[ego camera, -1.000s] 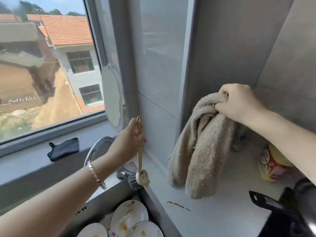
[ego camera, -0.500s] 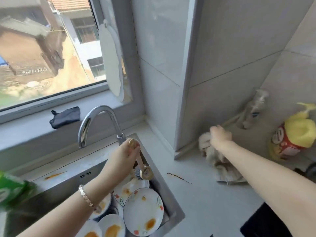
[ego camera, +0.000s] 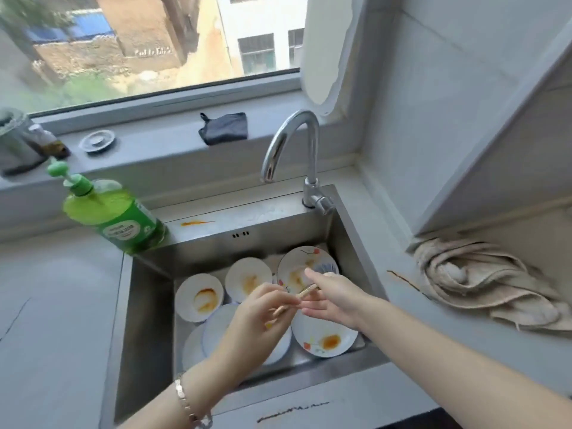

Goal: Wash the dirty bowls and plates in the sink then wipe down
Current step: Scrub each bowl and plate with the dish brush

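Wooden-handled brush, pinched at its near end by the fingertips of a person's left hand, hangs over a steel sink. The right hand, fingers straight and thumb raised, lies open against the same handle, the bristles showing just beyond it. Orange-stained plates are piled in the basin below. A green soap bottle stands at the sink's back left corner, and a crumpled beige towel lies on the counter to the right.
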{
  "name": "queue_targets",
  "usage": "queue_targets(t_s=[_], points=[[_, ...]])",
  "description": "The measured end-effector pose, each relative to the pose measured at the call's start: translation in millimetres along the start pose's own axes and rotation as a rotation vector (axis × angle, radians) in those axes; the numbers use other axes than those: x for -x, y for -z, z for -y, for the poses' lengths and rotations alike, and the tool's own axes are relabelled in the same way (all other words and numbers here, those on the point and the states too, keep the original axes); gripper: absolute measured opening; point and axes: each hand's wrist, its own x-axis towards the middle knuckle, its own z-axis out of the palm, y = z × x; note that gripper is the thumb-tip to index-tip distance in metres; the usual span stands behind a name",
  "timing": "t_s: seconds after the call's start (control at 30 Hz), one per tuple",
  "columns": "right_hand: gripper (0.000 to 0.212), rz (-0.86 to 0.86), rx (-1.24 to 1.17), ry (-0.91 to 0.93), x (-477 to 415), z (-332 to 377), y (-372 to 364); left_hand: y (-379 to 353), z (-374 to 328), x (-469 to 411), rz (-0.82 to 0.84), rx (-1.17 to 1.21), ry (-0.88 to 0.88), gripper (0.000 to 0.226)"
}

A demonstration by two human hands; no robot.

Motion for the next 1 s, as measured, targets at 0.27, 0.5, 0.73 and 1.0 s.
queue_targets(t_s=[0.27,0.5,0.73,1.0], points=[[0.029,-0.237,0.184,0.066,-58,-82,-92,66,115,84,0.337,0.063,0.460,0.047],[0.045,-0.253,0.743,0.185,-78,-122,-84,67,252,73,0.154,0.086,1.016,0.065],[0.034,-0.281,0.922,0.265,-67,-125,-68,26,290,59,-0.010,0.545,1.140,0.048],[0.035,-0.181,1.207,0.429,-49,-112,-71,50,238,62,-0.148,0.672,1.165,0.033]])
